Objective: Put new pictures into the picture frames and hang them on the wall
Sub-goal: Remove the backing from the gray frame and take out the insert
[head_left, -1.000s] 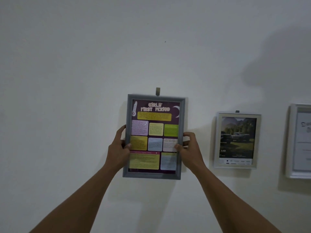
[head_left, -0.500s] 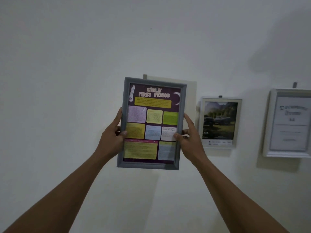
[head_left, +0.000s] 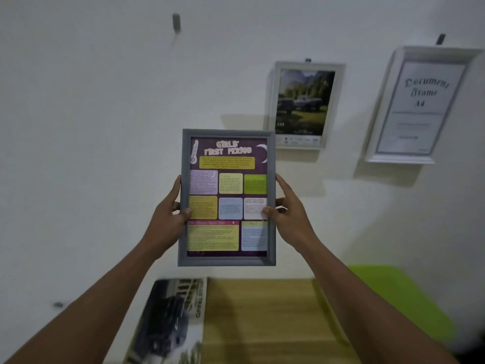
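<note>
A: So, head cam. Where's the grey frame?
B: Grey frame (head_left: 227,198) is held upright in the air in front of the white wall (head_left: 78,127), front twd the cam. Purple "Girls' First Period" poster (head_left: 228,151) sits inside it.
A: Hands?
B: Both are on it. Left hand (head_left: 168,222) clamps the frame's left rail abt mid-height, thumb pressed on the front, fingers wrapped behind. Right hand (head_left: 288,219) does the same on the right rail: thumb on the front, index finger laid up along the side, the rest behind.
A: What's above the frame?
B: Bare hook (head_left: 176,22) up-left of the frame, well apart. Up-right of it a pale frame w/ a car pic (head_left: 301,105) hangs on the wall, its lower left corner near the grey frame's top right corner. Further right of the frame hangs a white frame (head_left: 417,106) w/ a "Document Frame A4" sheet.
A: And below the frame?
B: Wooden tabletop (head_left: 262,324). A car print (head_left: 170,324) lies on it, below-left of the frame, blurred. Green surface (head_left: 393,292) is below-right, can't tell what. Small dark bit (head_left: 58,305) on the wall far below-left is too blurry to ID.
</note>
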`<state>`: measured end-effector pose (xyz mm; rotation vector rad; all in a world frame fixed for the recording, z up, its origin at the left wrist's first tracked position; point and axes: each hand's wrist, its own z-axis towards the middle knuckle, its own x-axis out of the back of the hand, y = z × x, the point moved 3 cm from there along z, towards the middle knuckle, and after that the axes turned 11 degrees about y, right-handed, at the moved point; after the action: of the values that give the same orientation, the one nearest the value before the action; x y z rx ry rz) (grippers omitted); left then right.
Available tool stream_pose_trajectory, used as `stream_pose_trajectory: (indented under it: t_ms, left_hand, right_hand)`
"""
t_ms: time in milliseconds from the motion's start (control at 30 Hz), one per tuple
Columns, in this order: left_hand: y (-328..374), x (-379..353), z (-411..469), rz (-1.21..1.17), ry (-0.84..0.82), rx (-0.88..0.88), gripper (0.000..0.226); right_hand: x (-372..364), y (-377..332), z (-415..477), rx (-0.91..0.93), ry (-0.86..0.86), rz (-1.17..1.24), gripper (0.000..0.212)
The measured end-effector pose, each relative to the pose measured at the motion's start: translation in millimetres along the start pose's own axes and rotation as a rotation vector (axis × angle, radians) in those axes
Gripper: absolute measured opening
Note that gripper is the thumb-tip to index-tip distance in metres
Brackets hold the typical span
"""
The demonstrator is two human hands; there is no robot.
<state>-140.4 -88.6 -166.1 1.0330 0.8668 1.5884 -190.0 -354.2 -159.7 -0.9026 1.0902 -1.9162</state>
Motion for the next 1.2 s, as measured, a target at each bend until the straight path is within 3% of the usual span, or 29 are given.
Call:
stream_pose_trajectory:
  t_ms: [100, 333, 400, 533, 633, 767, 867, 1000, 1200]
  left_hand:
    - [-27.5, -18.5, -28.8, 0.031, -0.002, 0.083, 0.066]
    - [-90.7, -58.4, -96.3, -0.028, 0.034, 0.339, 0.047]
    - [-112.4, -65.3, -109.1, -0.083, 0.014, 0.448, 0.052]
    - [-149.2, -79.2, -131.8, -0.145, -0.256, 0.635, 0.080]
    - [-163.2, -82.7, -142.4, -0.108, -0.298, 0.693, 0.090]
    - [-167.7, -84.7, -146.3, -0.037, -0.231, 0.652, 0.083]
    - [-163.5, -87.4, -147.9, 0.047, -0.195, 0.573, 0.080]
    - [-155.3, -96.3, -149.0, 0.216, -0.160, 0.419, 0.081]
    - [-127.9, -125.1, -162.7, 0.410, -0.141, 0.181, 0.061]
  right_hand:
    - [9.8, 40.5, -24.3, -0.111, -0.011, 0.017, 0.073]
    - [17.0, 144.4, -86.9, -0.424, 0.024, 0.071, 0.051]
    - [16.7, 169.7, -100.6, -0.506, 0.035, 0.065, 0.051]
    - [16.1, 216.2, -124.1, -0.644, 0.048, 0.055, 0.052]
    - [13.5, 245.5, -137.6, -0.758, 0.014, 0.059, 0.053]
    - [1.2, 266.8, -144.2, -0.874, -0.132, 0.026, 0.057]
    - [-11.7, 263.2, -138.2, -0.813, -0.268, -0.102, 0.058]
    - [-29.1, 242.6, -118.5, -0.683, -0.258, -0.063, 0.027]
    - [-39.7, 205.3, -93.1, -0.641, -0.265, 0.007, 0.058]
